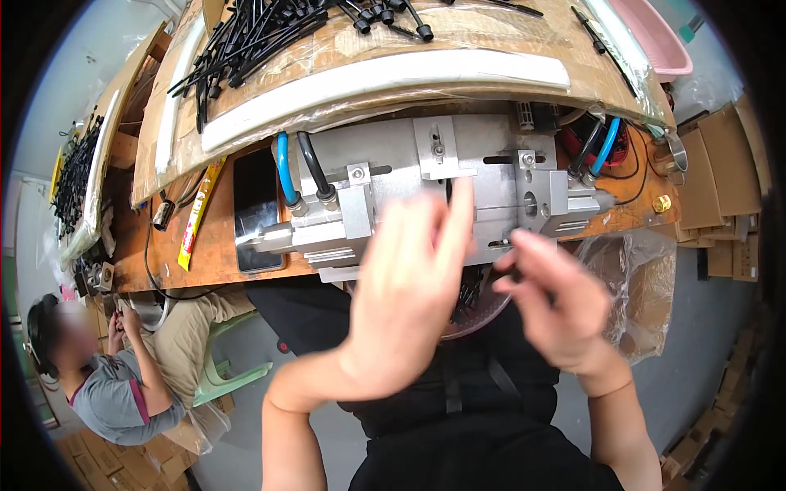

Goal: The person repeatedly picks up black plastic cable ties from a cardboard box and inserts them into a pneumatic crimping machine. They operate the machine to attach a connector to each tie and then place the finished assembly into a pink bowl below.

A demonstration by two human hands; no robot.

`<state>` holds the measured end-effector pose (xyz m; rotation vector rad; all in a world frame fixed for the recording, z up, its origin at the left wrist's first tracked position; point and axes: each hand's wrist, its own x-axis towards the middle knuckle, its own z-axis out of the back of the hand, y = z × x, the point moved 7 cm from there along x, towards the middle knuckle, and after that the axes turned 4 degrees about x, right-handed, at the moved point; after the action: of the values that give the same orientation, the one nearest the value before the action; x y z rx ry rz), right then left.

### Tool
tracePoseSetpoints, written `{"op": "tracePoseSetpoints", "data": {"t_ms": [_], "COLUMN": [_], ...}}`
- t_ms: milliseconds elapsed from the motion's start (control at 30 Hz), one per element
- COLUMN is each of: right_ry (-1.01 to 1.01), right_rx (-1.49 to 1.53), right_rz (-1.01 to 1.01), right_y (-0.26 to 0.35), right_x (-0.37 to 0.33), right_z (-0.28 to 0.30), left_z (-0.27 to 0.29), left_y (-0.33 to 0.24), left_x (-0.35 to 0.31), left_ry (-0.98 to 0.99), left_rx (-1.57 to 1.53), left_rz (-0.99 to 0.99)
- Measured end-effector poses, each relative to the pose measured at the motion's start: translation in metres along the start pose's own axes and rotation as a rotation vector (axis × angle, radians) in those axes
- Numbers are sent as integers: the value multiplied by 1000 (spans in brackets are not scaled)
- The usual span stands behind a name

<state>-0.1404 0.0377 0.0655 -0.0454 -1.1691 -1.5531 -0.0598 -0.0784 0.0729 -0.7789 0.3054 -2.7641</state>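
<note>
A smooth grey metal fixture (495, 194) with blocky ends sits along the front edge of the wooden tabletop (217, 248). Before it, the left hand (401, 295) blurs, fingers extended; the right hand (562, 301) curls narrowly. Their grip cannot be told.

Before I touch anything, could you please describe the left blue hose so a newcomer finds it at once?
Find the wide metal fixture on the wooden workbench, then its left end. At that end, right of the black smartphone, the left blue hose curves upward; its colour sets it apart from the black hose just to its right.
</note>
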Motion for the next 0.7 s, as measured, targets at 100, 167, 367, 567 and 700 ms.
{"op": "tracePoseSetpoints", "data": {"t_ms": [100, 167, 367, 567, 700], "right_ry": [62, 109, 133, 279, -114], "right_rx": [-105, -109, -122, -228, -508], "right_rz": [-23, -48, -16, 30, 260], "right_y": [-4, -6, -9, 9, 4], "right_x": [-27, -31, -21, 21, 119], "right_z": [-28, -41, -53, -20, 13], "left_z": [31, 29, 20, 31, 75], "left_y": [20, 33, 58, 54, 45], "left_x": [76, 112, 151, 146, 96], "left_ry": [-231, -367, -48, 39, -125], "left_rx": [8, 94, 34, -115, -61], "left_rz": [2, -230, -28, 34, -22]}}
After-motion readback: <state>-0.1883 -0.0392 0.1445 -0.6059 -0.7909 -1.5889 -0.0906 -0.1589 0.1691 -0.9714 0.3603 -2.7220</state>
